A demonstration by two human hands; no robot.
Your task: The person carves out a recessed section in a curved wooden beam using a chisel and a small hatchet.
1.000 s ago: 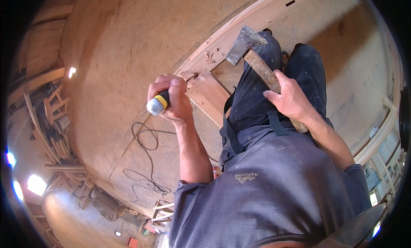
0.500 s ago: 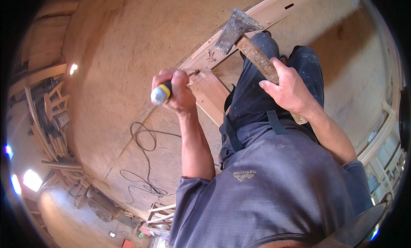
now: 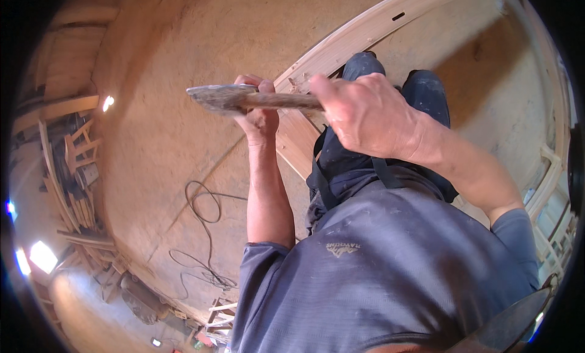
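Two hands are in view: the right hand is closed around the handle of an axe, which is held level above the floor, its head overlapping the left hand. The left hand's fingers are curled, but the axe hides their grip, so what they hold cannot be determined. Near both hands, a long slotted board and a shorter board lie beside the dark trousers.
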